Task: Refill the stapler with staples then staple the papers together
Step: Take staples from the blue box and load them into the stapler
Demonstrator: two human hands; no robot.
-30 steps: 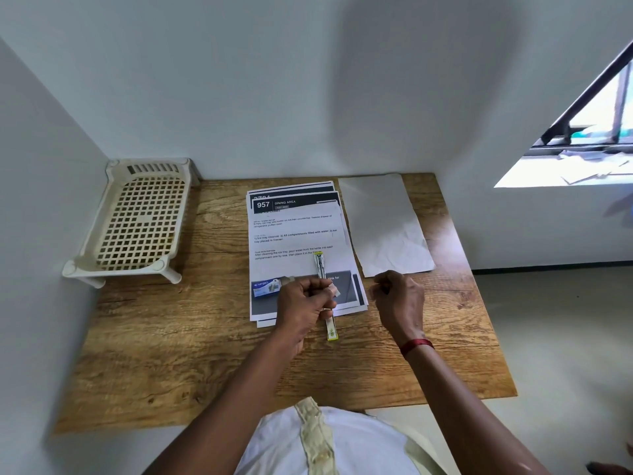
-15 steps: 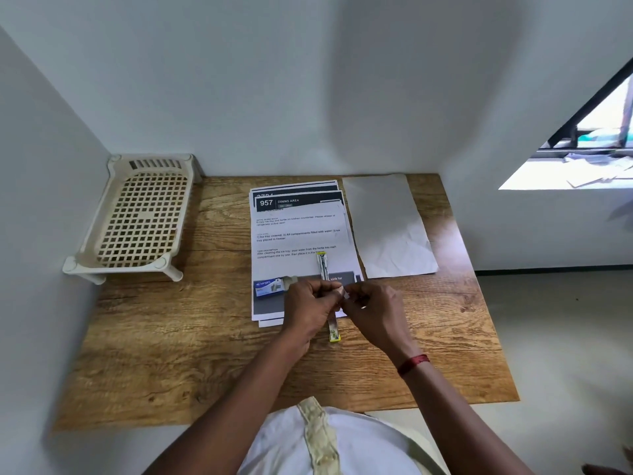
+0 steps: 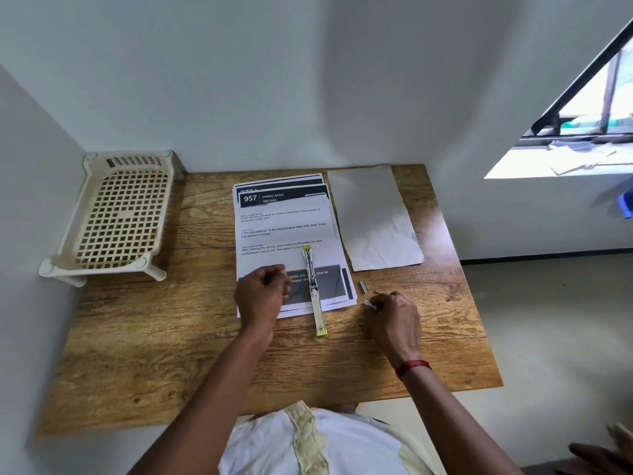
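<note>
The stapler (image 3: 313, 289) lies swung open across the printed papers (image 3: 284, 231), channel exposed for loading. At its three o'clock, the right hand (image 3: 394, 318) pinches a small pale scrap; at nine o'clock the left hand (image 3: 262, 294) is curled shut, contents unclear.

The right hand (image 3: 394, 318) has left the stapler (image 3: 314, 291) for the table (image 3: 171, 337).

Counts on the wooden table (image 3: 144, 354)

One opened stapler (image 3: 313, 289), one printed paper stack (image 3: 284, 231) of perhaps three sheets, one blank sheet (image 3: 373, 217), one lattice rack (image 3: 120, 217), one staple strip (image 3: 363, 286) just beyond the two hands' fingertips.
</note>
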